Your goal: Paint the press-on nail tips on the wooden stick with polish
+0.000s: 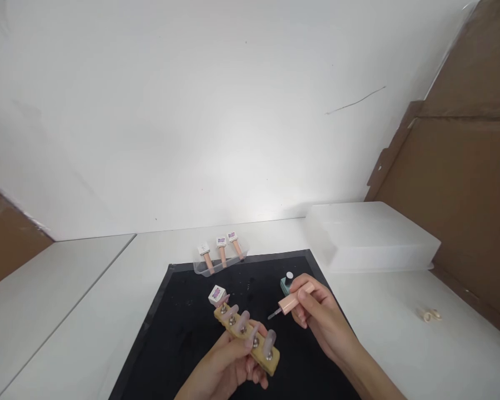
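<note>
Left hand (227, 369) grips a wooden holder bar (246, 339) from below, fingers closed around it, lifted just over the black mat (179, 333). Bar is light wood w/ 5 pale, clear nail tips on metal studs, in one row. Right hand (319, 316) is pinched shut on a pink brush cap (295, 298); its brush tip points at the bar, near but apart. Just beside the bar's far end sits 1 white cube-cap bottle (217, 294). Behind right hand, 1 open teal bottle (286, 283) on the mat. Farther, a clear tray (200, 269) holds 3 polish bottles (221, 251), lying side by side. Far right: 1 white plastic box (370, 236), contents not visible, & 2 small rings (431, 315) on the table (87, 311).
</note>
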Available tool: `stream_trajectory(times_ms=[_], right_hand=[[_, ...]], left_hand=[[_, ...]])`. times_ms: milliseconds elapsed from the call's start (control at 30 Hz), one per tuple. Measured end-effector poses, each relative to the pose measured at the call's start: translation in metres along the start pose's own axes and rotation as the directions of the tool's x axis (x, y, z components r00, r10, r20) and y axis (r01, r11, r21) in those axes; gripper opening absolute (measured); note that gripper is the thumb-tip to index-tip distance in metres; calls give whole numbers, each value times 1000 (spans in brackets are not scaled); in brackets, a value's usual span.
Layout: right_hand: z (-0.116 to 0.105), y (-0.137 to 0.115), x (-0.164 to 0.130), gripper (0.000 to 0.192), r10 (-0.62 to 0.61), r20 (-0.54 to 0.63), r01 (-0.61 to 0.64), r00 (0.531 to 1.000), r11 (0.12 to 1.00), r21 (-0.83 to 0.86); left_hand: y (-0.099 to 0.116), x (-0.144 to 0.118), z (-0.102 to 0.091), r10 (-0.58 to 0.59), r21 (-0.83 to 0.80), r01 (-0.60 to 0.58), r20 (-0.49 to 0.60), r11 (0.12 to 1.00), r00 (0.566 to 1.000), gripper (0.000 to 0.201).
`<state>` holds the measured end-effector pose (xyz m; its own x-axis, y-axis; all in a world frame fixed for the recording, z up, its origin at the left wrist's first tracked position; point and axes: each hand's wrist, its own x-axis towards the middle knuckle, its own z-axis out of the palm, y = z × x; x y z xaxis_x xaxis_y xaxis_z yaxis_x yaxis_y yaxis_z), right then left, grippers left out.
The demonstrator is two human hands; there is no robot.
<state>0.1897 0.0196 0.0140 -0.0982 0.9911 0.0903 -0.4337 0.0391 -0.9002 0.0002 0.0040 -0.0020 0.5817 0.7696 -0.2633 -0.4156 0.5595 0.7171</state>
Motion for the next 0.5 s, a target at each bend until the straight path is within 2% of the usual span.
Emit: stream_trajectory(times_ms=[233, 500], right_hand=[[-2, 4, -3, 17, -4, 169, 17, 986, 997, -76], [3, -1, -5, 19, 26, 223, 1, 975, 992, -123]], left_hand=[[-4, 4, -2, -48, -83, 47, -17, 995, 999, 25], [-5, 6, -3, -57, -77, 54, -30, 996, 998, 25]])
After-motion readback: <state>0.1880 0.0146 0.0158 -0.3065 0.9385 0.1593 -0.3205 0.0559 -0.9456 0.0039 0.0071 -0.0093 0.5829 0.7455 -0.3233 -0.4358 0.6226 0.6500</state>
